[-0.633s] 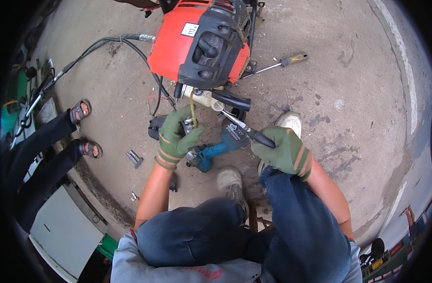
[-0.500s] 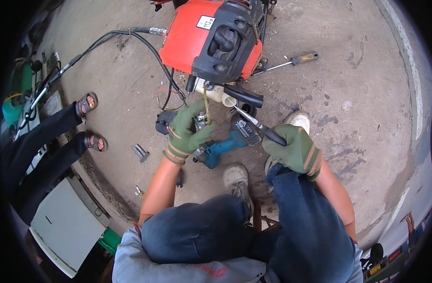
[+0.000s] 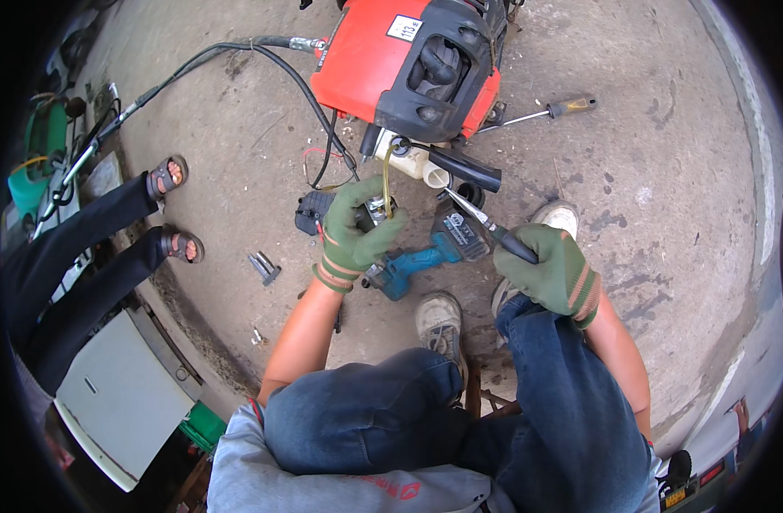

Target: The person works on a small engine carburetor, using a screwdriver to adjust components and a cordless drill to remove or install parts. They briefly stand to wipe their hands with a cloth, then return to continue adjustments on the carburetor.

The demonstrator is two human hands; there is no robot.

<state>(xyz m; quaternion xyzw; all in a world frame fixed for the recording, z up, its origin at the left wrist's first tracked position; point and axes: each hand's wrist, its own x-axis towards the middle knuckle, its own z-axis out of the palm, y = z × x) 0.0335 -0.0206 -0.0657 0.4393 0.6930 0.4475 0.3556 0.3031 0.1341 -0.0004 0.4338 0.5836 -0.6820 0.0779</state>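
Note:
My left hand (image 3: 356, 235), in a green glove, has its fingers closed around a small silver metal part (image 3: 375, 208) resembling a carburetor. From it a yellowish fuel hose (image 3: 387, 175) runs up to the whitish fuel tank (image 3: 417, 165) beneath a red and black engine unit (image 3: 391, 64). Long-nose pliers (image 3: 475, 210) are in my gloved right hand (image 3: 547, 267), gripped by their black handles. Their tips point toward the tank's round open neck (image 3: 435, 175) and seem to hold nothing. Between my hands, lower down, lies a blue cordless power tool (image 3: 417, 263).
A screwdriver (image 3: 571, 105) lies right of the engine, and a black cover (image 3: 313, 211) beside my left hand. Metal cylinders (image 3: 263, 267) rest on the concrete. A black cable (image 3: 276, 58) leads left from the engine. Another person's sandalled feet (image 3: 176, 175) stand at the left, near a white box (image 3: 122, 398).
The whole scene has shifted slightly right and down in the view. Both hands keep their holds, on the metal part and the pliers, with little movement relative to the engine.

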